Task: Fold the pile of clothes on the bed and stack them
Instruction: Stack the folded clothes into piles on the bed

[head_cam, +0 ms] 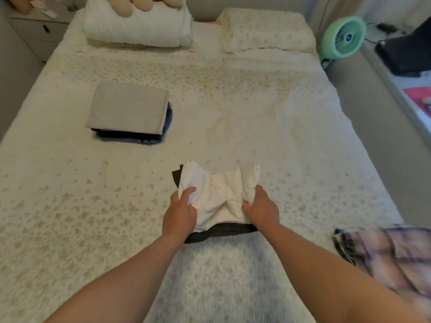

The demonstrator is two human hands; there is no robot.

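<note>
**Squaring up the white garment before it joins the stack**

The white garment (215, 197) lies near the foot of the bed (279, 141), bunched and puckered, on top of a dark garment (221, 230) whose edge shows beneath it at the near side and at the far left corner. The left hand (179, 214) grips its left edge, thumb on top and fingers (190, 191) curled into the cloth; the right hand (262, 207) clenches a gathered fold at the right edge. Both hands are therefore grasping the same piece, one on each side.

The step in hand looks like spreading or folding this piece. To do it well, I would judge that the cloth needs to be pulled taut between the two hands first, so the wrinkles in the middle flatten, and that the dark garment underneath should not be dragged along with it. Thin, limp cloth like this will likely slump back into folds unless it is smoothed against the bed before each crease.

Further up on the left sits the stack (129, 113), a grey folded piece over darker blue ones, well apart from the hands; the finished fold should match its outline. A plaid garment (384, 255) waits at the right edge, unfolded. Pillows (265, 31) lie at the head, and a green fan (342, 39) stands beside the bed.
</note>
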